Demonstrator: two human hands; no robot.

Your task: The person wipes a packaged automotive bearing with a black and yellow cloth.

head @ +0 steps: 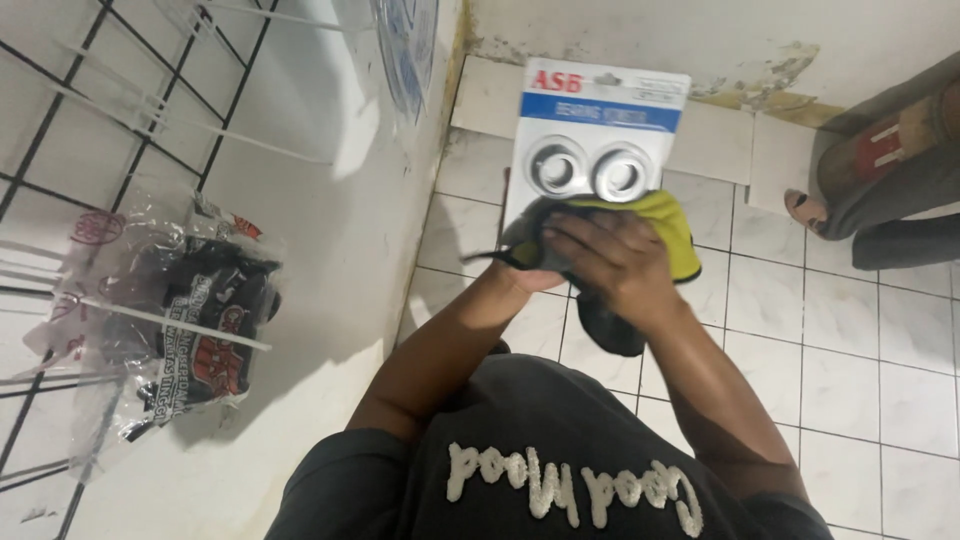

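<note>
I observe a white tiled floor (850, 330) below a white blister card (600, 120) carrying two metal rings, held up near the wall. My right hand (610, 262) presses a yellow-grey cloth (670, 215) against the card's lower edge, fingers curled on it; my left hand (535, 272) grips card and cloth from beneath.

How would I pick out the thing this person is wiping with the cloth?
Start at the white tiled floor and follow the person's arms up to the yellow and grey cloth under the right hand. Just above it stands a flat white card pack with a blue band. It alone shows two shiny metal rings side by side.
</note>
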